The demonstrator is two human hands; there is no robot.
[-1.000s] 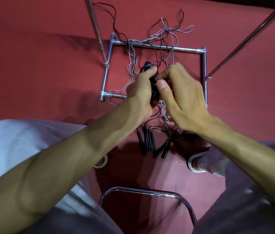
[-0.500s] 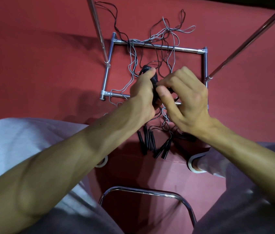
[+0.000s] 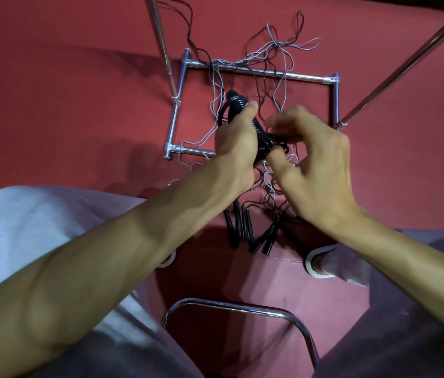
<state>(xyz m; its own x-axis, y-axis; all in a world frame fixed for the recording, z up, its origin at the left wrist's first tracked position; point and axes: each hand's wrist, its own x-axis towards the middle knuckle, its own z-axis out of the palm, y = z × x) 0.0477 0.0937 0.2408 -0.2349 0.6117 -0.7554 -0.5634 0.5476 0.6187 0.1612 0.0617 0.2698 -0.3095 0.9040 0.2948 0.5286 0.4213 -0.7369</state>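
Note:
My left hand (image 3: 235, 140) grips a black bundle of skipping-rope handles wound with black cord (image 3: 238, 103), held above the floor. My right hand (image 3: 310, 156) pinches a strand of that black cord (image 3: 276, 139) just right of the bundle, fingers curled and slightly blurred. Several more black handles (image 3: 245, 227) lie on the red floor below my hands. Their thin black and grey cords (image 3: 272, 50) trail in a tangle across a square metal frame (image 3: 264, 73).
Two slanted metal poles (image 3: 160, 42) (image 3: 406, 58) rise from the frame's sides. A chrome chair rail (image 3: 231, 306) curves between my knees. My shoes (image 3: 314, 261) rest on the red carpet (image 3: 65, 105) beside the loose handles.
My right hand has shifted right and down, away from the bundle's top, drawing a cord strand out. The left hand keeps its hold and has barely moved.

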